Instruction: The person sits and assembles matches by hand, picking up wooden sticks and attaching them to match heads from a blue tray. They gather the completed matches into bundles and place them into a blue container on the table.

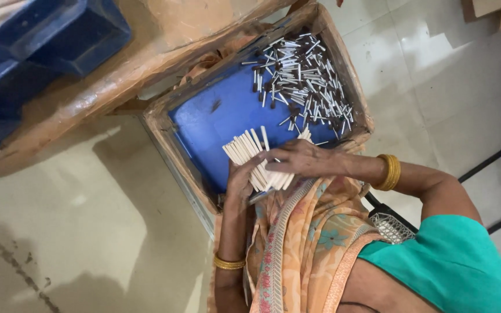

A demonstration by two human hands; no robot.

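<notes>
A fanned bundle of thin white paper sticks point(256, 159) lies clasped between 2 hands, tilted over the blue-bottomed wooden tray.

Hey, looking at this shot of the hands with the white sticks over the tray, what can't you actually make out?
Head view:
- Lower ends of the white sticks: covered by the right hand and left hand.
- Far pile of small dark-tipped pieces: too small to identify.
- Tray near edge: hidden behind the hands and orange cloth.

Matt white sticks point(256, 156), rough wooden tray point(163, 124)
</notes>
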